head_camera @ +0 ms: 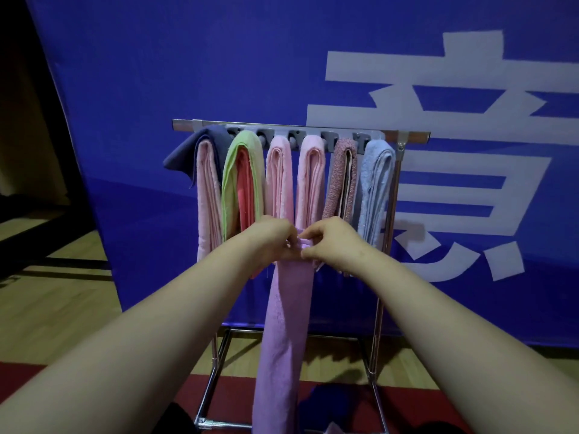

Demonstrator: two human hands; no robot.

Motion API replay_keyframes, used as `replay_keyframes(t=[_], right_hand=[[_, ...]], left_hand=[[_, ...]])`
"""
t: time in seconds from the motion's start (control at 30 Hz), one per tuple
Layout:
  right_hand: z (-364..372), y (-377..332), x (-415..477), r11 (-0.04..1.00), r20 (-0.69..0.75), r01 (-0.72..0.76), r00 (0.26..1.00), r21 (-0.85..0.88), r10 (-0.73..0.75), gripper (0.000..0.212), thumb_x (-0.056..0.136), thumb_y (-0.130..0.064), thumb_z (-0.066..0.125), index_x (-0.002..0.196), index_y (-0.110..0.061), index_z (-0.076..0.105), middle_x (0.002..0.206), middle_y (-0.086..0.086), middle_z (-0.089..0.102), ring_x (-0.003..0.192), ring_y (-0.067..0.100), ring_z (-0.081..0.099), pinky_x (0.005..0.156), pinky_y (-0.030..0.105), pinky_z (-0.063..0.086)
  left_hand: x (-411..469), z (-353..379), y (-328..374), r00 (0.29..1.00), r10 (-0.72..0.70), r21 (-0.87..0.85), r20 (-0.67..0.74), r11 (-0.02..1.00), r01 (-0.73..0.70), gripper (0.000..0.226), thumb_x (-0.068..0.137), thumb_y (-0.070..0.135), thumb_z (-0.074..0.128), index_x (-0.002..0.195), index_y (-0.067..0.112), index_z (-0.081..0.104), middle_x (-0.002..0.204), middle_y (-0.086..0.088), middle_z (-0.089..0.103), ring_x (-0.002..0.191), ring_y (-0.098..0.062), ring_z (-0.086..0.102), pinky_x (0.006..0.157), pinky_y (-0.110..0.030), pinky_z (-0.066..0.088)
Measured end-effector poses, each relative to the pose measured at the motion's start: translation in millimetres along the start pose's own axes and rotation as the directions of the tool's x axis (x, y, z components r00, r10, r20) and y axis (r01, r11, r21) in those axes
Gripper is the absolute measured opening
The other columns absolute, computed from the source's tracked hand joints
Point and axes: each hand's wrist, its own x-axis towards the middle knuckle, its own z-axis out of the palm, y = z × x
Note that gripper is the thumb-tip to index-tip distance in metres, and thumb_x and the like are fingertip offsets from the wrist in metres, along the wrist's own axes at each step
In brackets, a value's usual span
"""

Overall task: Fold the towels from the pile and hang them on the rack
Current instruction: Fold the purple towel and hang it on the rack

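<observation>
A long lilac terry towel (283,324) is held up in front of the chrome towel rack (300,126), its top edge pinched by the left hand (275,241) and the right hand (329,242), fingers curled on the cloth. Every visible peg is already taken. The corners should be matched evenly before the fold is draped, so that the halves hang level.
</observation>
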Motion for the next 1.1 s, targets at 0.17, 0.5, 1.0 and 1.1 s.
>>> replay_keyframes(t=[0.17,0.5,1.0,1.1], right_hand=[[4.8,5.8,2.4,0.999,-0.057,-0.018,0.998,-0.028,0.017,0.017,0.086,-0.004,0.065,0.098,-0.01,0.076,0.087,0.017,0.072,0.074,0.027,0.067,0.068,0.041,0.057],[-13.2,21.1,7.4,0.999,-0.23,0.035,0.973,-0.003,-0.035,0.017,0.083,-0.001,0.062,0.086,-0.016,0.068,0.085,-0.003,0.069,0.083,0.014,0.065,0.076,0.027,0.052],[-32.7,45.0,8.5,0.977,-0.253,-0.183,0.956,-0.107,0.151,0.011,0.077,-0.003,0.078,0.085,-0.01,0.077,0.078,-0.002,0.066,0.078,0.012,0.061,0.078,0.024,0.049],[-28.9,47.3,6.3,0.98,-0.272,-0.159,0.955,-0.123,0.121,0.011,0.075,-0.002,0.078,0.08,-0.011,0.076,0.075,-0.004,0.064,0.077,0.013,0.061,0.08,0.027,0.051]], left_hand=[[2.7,4.3,-4.0,1.0,-0.004,0.054,0.015,0.999,0.003,0.051,0.089,0.051,0.063,0.075,0.003,0.066,0.056,0.002,0.042,0.062,-0.017,0.043,0.047,-0.014,0.027],[7.3,17.2,-36.3,0.925,-0.215,0.324,0.314,0.94,0.108,0.02,0.091,0.014,0.052,0.106,0.009,0.065,0.1,-0.015,0.068,0.077,-0.028,0.063,0.063,-0.033,0.059],[19.5,-14.0,-41.0,0.995,-0.101,0.336,0.002,0.937,0.094,0.023,0.093,0.022,0.059,0.096,0.003,0.072,0.064,-0.005,0.057,0.058,-0.023,0.057,0.072,-0.039,0.058],[19.5,-12.9,-42.1,0.994,-0.093,0.328,-0.06,0.939,0.108,0.026,0.092,0.027,0.063,0.092,0.004,0.073,0.06,-0.002,0.051,0.062,-0.025,0.055,0.073,-0.04,0.057]])
